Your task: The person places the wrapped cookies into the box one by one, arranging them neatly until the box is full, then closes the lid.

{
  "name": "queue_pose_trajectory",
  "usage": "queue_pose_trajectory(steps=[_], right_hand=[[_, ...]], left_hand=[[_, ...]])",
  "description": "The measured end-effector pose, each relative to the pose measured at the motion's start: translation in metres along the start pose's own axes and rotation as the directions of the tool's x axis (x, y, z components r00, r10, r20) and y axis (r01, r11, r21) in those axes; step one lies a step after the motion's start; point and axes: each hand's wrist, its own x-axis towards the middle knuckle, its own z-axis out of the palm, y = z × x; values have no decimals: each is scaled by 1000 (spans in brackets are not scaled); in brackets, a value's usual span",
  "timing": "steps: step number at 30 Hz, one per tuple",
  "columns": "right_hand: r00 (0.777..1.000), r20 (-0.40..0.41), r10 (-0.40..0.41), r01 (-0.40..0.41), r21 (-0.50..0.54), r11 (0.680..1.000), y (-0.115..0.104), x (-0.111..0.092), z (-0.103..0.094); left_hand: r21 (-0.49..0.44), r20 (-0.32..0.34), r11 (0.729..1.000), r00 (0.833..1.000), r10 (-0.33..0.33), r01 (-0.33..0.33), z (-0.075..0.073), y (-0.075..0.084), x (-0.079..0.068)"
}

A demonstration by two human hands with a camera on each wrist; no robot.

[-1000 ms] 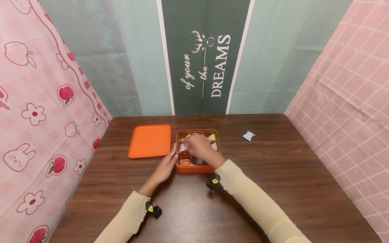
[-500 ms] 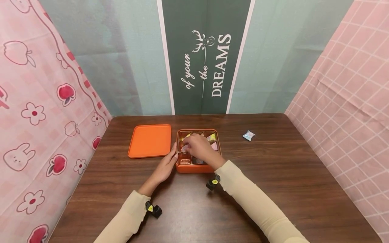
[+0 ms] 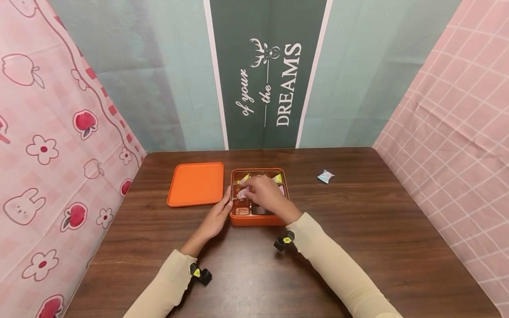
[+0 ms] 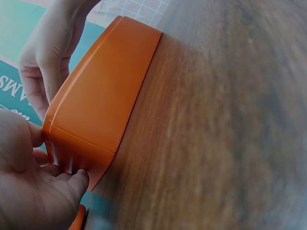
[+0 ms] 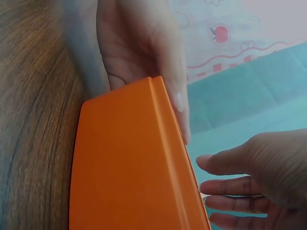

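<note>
An orange square box (image 3: pixel 258 221) with a clear divided insert sits mid-table. In its left middle compartment lies a small pink-wrapped candy (image 3: pixel 243 193), which my right hand (image 3: pixel 267 193) pinches by its right end with thumb and fingertips. In the right wrist view the box wall hides this candy from sight. My left hand (image 3: pixel 216 217) rests along the box's left side, fingers fairly straight against the wall and thumb by the rim. Yellow-wrapped candies (image 3: pixel 243 179) show in the back compartments, another pink candy (image 3: pixel 282 190) at the right.
An orange square lid (image 3: pixel 196 184) lies on the table left of the box. Far to the right lies a light-blue wrapped candy (image 3: pixel 325 176). Cloth hangings with prints stand around the brown wooden table (image 3: pixel 358 229) at the back and sides.
My right hand has shifted slightly to the right over the box, still at the pink candy, which has turned and moved a little. The left hand stays at the box's side.
</note>
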Motion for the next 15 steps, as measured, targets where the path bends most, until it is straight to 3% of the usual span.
queue_pose_trajectory(steps=[15], right_hand=[[987, -130, 94, -81, 98, 992, 17, -16, -27]], left_hand=[[-6, -10, 1000, 1000, -5, 5, 1, 0, 1]])
